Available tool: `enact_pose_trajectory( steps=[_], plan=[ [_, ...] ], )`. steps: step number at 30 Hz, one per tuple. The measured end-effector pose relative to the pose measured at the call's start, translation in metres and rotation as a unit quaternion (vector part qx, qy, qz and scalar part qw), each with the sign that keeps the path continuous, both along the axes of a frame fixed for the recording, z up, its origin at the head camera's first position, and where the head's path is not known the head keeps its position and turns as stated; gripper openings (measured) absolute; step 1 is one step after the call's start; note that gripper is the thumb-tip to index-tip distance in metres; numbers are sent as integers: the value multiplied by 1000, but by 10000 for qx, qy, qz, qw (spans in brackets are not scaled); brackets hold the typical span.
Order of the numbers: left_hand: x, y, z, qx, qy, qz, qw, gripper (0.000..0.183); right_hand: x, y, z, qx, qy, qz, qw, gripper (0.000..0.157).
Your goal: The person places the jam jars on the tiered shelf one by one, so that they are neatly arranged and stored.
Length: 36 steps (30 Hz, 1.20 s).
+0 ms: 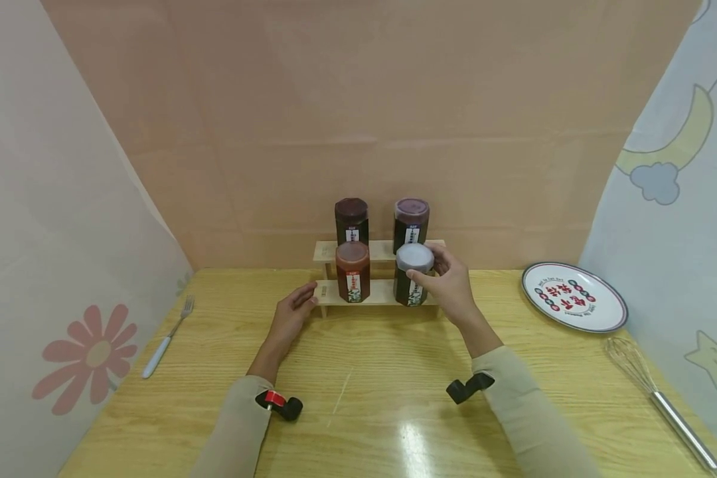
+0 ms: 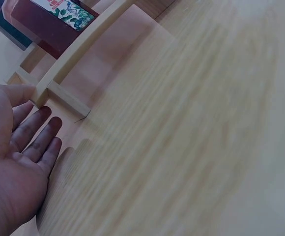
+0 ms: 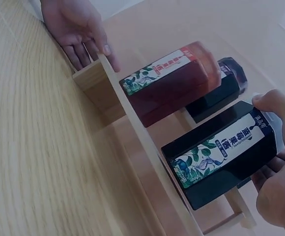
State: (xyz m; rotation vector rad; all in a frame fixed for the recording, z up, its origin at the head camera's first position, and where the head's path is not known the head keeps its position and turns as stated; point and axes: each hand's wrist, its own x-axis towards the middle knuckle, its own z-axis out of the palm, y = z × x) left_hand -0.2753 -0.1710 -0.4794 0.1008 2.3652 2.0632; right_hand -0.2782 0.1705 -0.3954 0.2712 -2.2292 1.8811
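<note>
A small two-tier wooden rack (image 1: 382,293) holds hexagonal jars with labels. My right hand (image 1: 452,285) grips the front right dark jam jar (image 1: 409,287) near its pale lid, thumb in front and fingers around the far side. That jar stands on the lower shelf, slightly tilted in the right wrist view. Beside it is a red jam jar (image 1: 353,275). My left hand (image 2: 14,147) is at the rack's left end, its thumb touching the lower shelf's corner and its other fingers extended, holding no jar.
On the upper shelf stand two more dark jars, one at the left (image 1: 351,219) and one at the right (image 1: 411,222). A fork (image 1: 166,340) lies at the table's left. At the right are a patterned plate (image 1: 609,317) and a whisk (image 1: 657,395). A backdrop rises behind the rack.
</note>
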Motion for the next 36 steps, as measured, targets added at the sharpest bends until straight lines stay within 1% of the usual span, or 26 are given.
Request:
enact_pose_trajectory(
  steps=[6,13,20,24,30,36],
  plan=[
    [-1,0,0,-19,-29,-19,10000,45,-1,-5,-2,120,42,-50,9999,69],
    [-2,0,0,14,-28,-29,10000,45,-2,-2,-3,222,155,-52,9996,70],
    [-3,-1,-2,9,-27,-18,10000,45,-2,4,-5,22,108,209,9997,73],
    [-3,-2,-3,31,-7,-24,10000,45,-2,7,-7,-68,207,320,9993,71],
    [-1,-3,-2,44,-24,-59,10000,46,-3,8,-10,-116,249,197,9994,68],
    [-1,-1,-1,109,-42,-95,9999,47,-5,7,-10,-127,233,78,9996,69]
  ],
)
